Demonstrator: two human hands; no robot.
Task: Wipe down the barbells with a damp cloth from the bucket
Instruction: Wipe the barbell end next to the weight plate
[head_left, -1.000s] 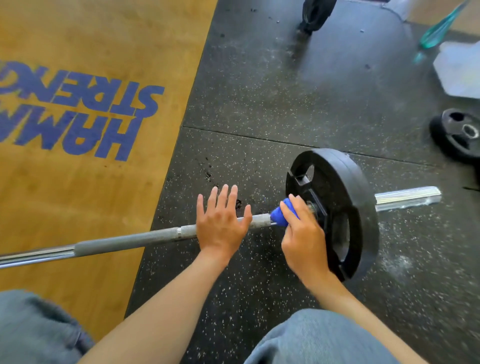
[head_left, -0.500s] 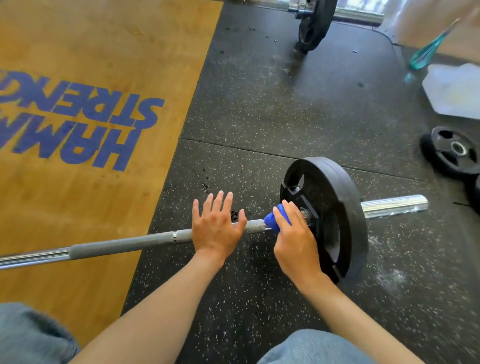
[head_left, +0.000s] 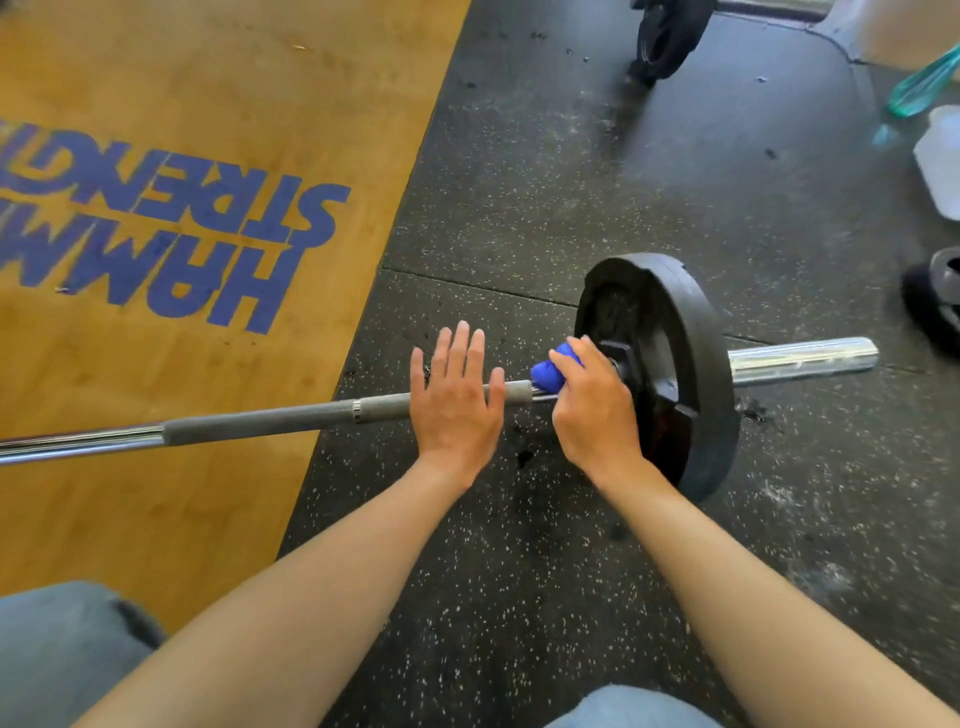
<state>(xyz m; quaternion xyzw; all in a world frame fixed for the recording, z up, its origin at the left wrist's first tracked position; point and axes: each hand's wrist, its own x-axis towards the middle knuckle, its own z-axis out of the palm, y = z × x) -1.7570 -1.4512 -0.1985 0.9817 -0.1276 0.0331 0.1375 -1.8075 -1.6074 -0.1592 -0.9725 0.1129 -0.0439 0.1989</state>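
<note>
A barbell (head_left: 260, 423) lies across the floor from the left edge to a chrome sleeve end at the right. A black weight plate (head_left: 691, 364) stands on its sleeve. My left hand (head_left: 454, 402) rests flat on the knurled shaft with straight fingers. My right hand (head_left: 592, 410) grips a bunched blue cloth (head_left: 548, 374) wrapped on the shaft right against the plate's inner face. Most of the cloth is hidden under my fingers. No bucket is in view.
The wooden platform (head_left: 182, 156) with blue lettering lies to the left and black rubber flooring (head_left: 571, 156) to the right. A second barbell's plate (head_left: 670, 36) stands at the top. A small loose plate (head_left: 935, 301), a white container (head_left: 940, 161) and a teal object (head_left: 919, 85) sit at the right edge.
Both hands keep their places on the shaft. The view has shifted slightly, and the cloth stays pressed next to the plate.
</note>
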